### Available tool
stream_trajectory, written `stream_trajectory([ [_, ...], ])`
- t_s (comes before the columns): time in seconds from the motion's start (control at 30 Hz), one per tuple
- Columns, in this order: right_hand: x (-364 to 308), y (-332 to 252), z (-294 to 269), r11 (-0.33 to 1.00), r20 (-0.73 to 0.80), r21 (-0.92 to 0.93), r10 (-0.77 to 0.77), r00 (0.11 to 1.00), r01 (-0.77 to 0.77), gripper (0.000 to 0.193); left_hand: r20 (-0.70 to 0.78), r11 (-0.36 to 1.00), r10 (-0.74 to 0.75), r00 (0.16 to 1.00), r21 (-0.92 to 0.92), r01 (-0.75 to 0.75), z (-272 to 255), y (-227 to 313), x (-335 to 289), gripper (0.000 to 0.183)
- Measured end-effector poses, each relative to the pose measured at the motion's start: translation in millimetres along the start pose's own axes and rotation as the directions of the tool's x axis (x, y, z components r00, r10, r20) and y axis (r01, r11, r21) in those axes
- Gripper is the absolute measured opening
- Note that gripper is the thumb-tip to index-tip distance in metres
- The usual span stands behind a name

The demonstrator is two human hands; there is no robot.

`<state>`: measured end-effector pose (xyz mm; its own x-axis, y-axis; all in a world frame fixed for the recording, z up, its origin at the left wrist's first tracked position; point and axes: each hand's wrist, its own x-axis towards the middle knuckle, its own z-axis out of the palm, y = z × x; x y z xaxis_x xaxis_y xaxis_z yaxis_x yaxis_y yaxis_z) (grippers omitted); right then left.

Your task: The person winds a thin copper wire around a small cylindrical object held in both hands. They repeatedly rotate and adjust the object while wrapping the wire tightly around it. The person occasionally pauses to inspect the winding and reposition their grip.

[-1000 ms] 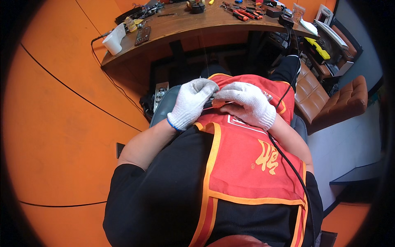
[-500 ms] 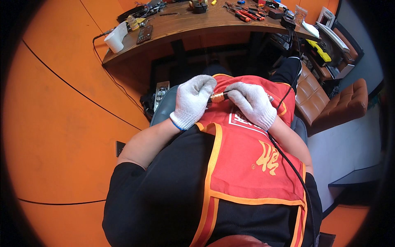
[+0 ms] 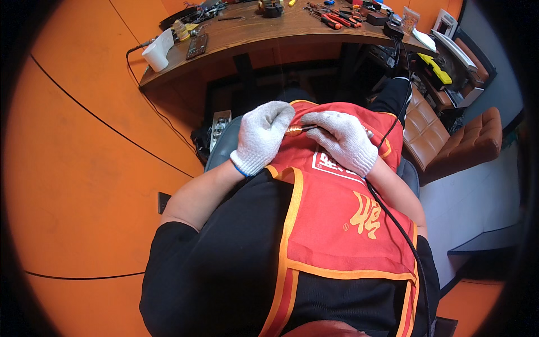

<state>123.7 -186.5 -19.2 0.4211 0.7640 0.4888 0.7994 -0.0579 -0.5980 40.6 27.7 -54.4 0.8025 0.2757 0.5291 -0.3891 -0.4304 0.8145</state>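
Above my lap, my left hand [image 3: 263, 133] in a white knit glove has its fingers closed on a small copper-coloured wound coil [image 3: 293, 130]. Only the coil's right end shows; the glove covers the rest. My right hand [image 3: 339, 136], gloved the same way, is closed just to the right. A thin dark piece [image 3: 309, 127] runs from the coil into its fingertips, and I cannot tell whether it is a wire lead or a tool. Beneath both hands lies a red apron [image 3: 337, 224] with yellow edging.
A wooden table [image 3: 252, 38] stands ahead, with red-handled pliers [image 3: 332, 23], a white paper roll [image 3: 155, 56] and a dark phone-like slab [image 3: 197, 46] on it. A black cable [image 3: 401, 230] crosses my right side. A brown leather chair [image 3: 466, 140] is at the right.
The coil has turned slightly and shifted a little left with my left hand. My right fingers have spread a bit, and more of the thin dark piece shows between the hands.
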Motion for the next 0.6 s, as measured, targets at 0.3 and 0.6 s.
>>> stream_trajectory([
  [0.3,-2.1,-2.8,-3.6,0.939,0.081,0.206,0.264,0.961,-0.275,0.028,-0.052,0.993,0.109,0.993,0.044,-0.107,-1.4,2.8,-0.9,0.013],
  [0.6,-2.0,-1.2,-1.1,1.000,-0.044,0.017,-0.008,0.999,0.009,0.028,-0.020,0.997,0.066,0.998,-0.026,-0.066,-0.3,2.0,-0.2,0.013],
])
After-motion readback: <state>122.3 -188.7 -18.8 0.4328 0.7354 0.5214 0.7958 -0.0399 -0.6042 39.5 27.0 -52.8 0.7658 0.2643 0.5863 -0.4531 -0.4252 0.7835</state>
